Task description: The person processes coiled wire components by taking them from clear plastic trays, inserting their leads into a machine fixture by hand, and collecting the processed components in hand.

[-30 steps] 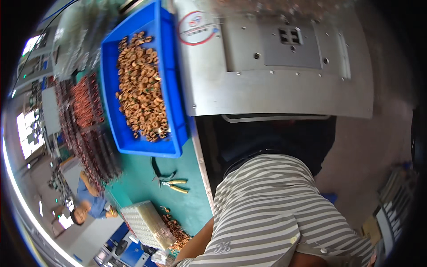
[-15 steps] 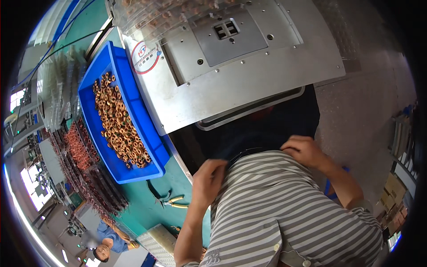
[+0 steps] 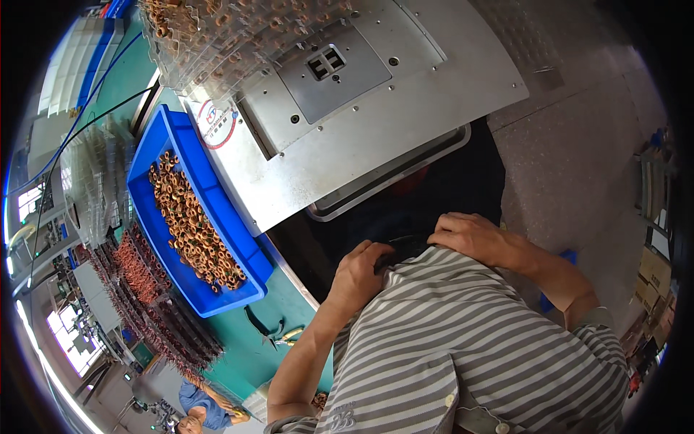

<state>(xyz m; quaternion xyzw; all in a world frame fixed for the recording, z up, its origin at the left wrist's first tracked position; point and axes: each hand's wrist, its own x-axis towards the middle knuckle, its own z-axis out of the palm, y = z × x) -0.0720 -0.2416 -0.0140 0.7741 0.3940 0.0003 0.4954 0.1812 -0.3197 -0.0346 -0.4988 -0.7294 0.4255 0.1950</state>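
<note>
Both hands are at my waist, by the lower edge of my grey-and-white striped shirt [image 3: 426,325]. My left hand [image 3: 358,275] is closed at the left side of the hem, its fingertips curled over the edge and partly hidden. At the right side, my right hand [image 3: 468,237] has its fingers bent and pinching the hem. Dark trousers [image 3: 354,235] show just beyond the hands. In front of me stands a flat metal machine top [image 3: 347,148] with a small square opening in a raised plate.
Left of the machine, a blue plastic bin [image 3: 253,264] holds many copper-coloured rings [image 3: 191,224]. Pliers [image 3: 291,335] lie on the green tabletop [image 3: 238,333]. Clear plastic trays [image 3: 224,43] with rings sit on the machine. Another person [image 3: 206,405] is at the lower left.
My hands have come closer together at the shirt hem, the left moving right and up, the right moving left. The view has shifted, so the machine sits further left.
</note>
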